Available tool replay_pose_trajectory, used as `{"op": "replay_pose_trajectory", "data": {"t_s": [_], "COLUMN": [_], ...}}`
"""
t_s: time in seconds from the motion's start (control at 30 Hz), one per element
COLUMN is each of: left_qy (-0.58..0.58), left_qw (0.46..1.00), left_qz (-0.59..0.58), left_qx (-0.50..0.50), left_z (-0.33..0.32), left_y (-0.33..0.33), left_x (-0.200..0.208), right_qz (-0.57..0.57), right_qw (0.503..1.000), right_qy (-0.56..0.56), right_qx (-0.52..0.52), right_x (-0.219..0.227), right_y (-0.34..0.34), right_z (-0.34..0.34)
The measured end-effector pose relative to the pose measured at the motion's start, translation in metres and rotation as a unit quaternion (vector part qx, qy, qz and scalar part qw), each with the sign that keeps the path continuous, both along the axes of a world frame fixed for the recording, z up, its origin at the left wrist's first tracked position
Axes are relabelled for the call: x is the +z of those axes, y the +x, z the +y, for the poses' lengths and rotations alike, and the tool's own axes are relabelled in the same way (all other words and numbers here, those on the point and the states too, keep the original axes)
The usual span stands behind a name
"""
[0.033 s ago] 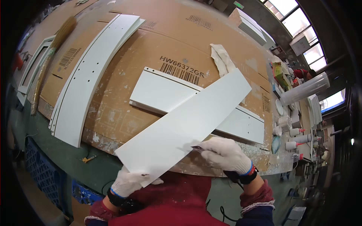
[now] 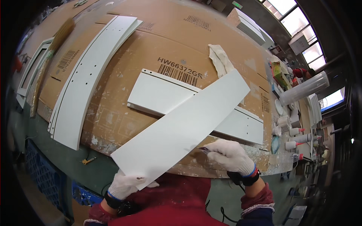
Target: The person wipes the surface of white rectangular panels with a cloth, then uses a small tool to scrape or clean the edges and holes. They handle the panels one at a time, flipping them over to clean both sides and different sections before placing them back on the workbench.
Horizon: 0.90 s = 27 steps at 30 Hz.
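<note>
Left hand (image 2: 126,185) grips the white panel (image 2: 181,128) — right hand (image 2: 230,156) fingers pinch a small tool (image 2: 203,149).

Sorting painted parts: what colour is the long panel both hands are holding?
White, plain and unpatterned; the long panel shows best in the head view, lying diagonally across the cardboard-covered bench.

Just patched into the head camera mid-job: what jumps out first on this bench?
A long white panel lies slantwise across the middle, over a second white panel on brown cardboard. The gloved left hand grips its near end at the bench edge, while the gloved right hand presses a small tool to its edge. A stack of white strips lies at left.
</note>
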<state>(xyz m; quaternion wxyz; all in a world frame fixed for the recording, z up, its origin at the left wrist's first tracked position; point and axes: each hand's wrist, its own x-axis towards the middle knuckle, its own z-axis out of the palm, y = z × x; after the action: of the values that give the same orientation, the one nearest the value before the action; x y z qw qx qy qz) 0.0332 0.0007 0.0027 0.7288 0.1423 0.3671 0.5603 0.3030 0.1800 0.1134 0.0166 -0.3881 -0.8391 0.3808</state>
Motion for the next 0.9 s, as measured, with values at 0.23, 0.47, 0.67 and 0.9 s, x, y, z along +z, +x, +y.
{"op": "replay_pose_trajectory", "data": {"t_s": [0.23, 0.47, 0.67, 0.9], "left_qy": [-0.078, -0.107, -0.151, -0.160], "left_qw": [0.986, 0.980, 0.978, 0.979], "left_qz": [-0.096, -0.102, 0.068, 0.093], "left_qx": [0.109, 0.136, 0.124, 0.079], "left_z": [-0.039, -0.034, -0.050, -0.044], "left_y": [-0.020, -0.022, -0.029, -0.031], "left_x": [-0.032, -0.027, -0.031, -0.010], "right_qz": [0.008, -0.092, -0.037, 0.005], "right_qw": [0.927, 0.918, 0.956, 0.971], "right_qy": [0.003, 0.221, 0.218, 0.158], "right_qx": [-0.375, -0.316, -0.191, -0.180], "right_x": [-0.038, -0.065, -0.045, -0.063], "right_y": [0.143, 0.197, 0.162, 0.144], "right_z": [-0.015, -0.008, -0.022, -0.026]}}
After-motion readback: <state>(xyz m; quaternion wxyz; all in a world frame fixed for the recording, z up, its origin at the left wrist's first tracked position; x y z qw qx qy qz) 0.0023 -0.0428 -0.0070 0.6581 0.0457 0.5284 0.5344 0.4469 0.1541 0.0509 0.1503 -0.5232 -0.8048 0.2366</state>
